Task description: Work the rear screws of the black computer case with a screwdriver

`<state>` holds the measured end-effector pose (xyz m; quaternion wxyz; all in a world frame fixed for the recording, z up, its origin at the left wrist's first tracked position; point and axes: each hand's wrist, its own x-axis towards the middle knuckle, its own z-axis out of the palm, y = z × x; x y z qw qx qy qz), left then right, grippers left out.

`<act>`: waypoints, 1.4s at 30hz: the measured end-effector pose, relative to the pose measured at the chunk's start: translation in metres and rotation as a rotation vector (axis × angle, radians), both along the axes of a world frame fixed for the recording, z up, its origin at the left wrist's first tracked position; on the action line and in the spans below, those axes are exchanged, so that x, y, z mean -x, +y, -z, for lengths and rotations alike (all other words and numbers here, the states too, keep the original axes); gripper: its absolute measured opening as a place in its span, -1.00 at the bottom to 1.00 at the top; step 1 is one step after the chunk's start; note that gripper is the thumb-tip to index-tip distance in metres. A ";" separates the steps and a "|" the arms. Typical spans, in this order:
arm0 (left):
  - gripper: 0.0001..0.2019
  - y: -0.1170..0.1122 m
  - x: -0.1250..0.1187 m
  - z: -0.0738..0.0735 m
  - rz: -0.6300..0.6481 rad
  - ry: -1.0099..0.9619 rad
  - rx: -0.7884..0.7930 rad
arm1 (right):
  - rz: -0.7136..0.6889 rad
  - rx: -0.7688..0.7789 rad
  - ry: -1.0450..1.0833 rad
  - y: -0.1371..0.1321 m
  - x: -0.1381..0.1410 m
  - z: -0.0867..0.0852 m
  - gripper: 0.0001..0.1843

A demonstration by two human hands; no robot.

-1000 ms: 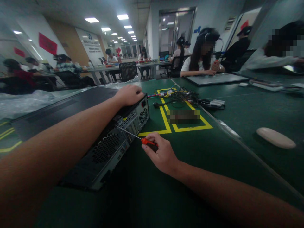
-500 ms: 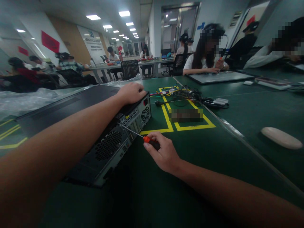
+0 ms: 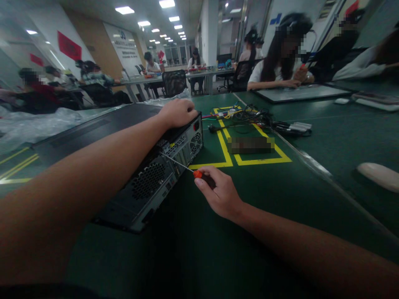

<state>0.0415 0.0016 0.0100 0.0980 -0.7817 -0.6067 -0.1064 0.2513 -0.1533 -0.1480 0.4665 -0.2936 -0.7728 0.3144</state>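
A black desktop computer case (image 3: 102, 137) lies flat on the green table mat (image 3: 264, 187), its vented rear panel (image 3: 165, 174) facing me. My left hand (image 3: 178, 113) rests curled over the case's far top corner, fingers closed on the edge. My right hand (image 3: 220, 193) grips a screwdriver (image 3: 199, 174) with an orange and black handle. Its thin shaft points left and its tip touches the rear panel near the top edge.
A tangle of cables (image 3: 246, 118) lies inside yellow tape lines (image 3: 226, 153) beyond the case. A white oval object (image 3: 378, 174) sits at the right. Crumpled plastic wrap (image 3: 37, 124) is at the left. Other people work at a flat panel (image 3: 299, 92) and at far tables.
The view has shifted slightly, so everything sits a little higher and further right. Both hands keep their hold; the screwdriver stays on the rear panel.
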 end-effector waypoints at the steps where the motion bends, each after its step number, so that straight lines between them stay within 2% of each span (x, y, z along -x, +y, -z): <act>1: -0.68 0.000 0.000 0.000 -0.002 0.002 0.003 | 0.003 -0.019 0.000 0.001 0.000 0.000 -0.80; 6: -0.69 0.001 0.000 0.000 -0.008 -0.017 0.018 | 0.005 -0.069 -0.001 0.002 0.000 -0.001 -0.76; 12: -0.70 0.002 0.000 0.001 -0.001 -0.016 0.014 | 0.047 0.007 -0.005 -0.001 0.000 0.002 -0.73; 17: -0.69 0.003 0.000 0.000 0.001 -0.016 0.021 | 0.030 0.007 0.023 0.000 0.001 0.002 -0.85; 28: -0.61 0.001 0.000 -0.006 0.044 0.079 0.095 | 0.038 0.027 0.011 0.001 0.001 0.004 -0.85; 34: -0.59 -0.002 -0.001 -0.009 0.048 0.134 0.113 | 0.038 -0.014 -0.009 0.001 0.000 0.002 -0.83; 42: -0.62 0.001 0.001 -0.006 0.052 0.114 0.090 | 0.008 -0.034 0.000 0.001 -0.001 0.003 -0.79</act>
